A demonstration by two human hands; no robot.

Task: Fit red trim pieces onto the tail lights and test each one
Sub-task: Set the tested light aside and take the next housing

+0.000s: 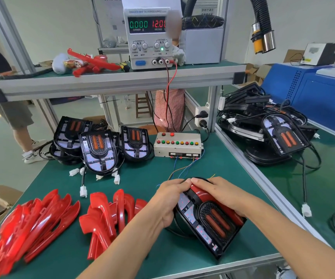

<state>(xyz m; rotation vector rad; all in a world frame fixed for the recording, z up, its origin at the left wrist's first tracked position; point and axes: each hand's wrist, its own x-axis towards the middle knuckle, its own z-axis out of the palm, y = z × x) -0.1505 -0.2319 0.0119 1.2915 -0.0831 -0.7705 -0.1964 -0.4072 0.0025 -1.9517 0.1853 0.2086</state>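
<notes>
A black tail light (213, 222) with two orange bars lies tilted on the green mat in front of me. A red trim piece (203, 195) sits along its upper right edge. My left hand (169, 200) grips the light's left side, fingers curled over its top. My right hand (221, 193) presses down on the red trim, fingers wrapped over it. Two heaps of loose red trim pieces (41, 216) (106, 214) lie at the near left.
Several bare tail lights (100, 150) with white connectors stand at the back left. A button test box (177, 144) with coloured wires sits behind the hands. A power supply (148, 37) reads 0.000 and 12.0 on the shelf. More lights (273, 129) pile up on the right bench.
</notes>
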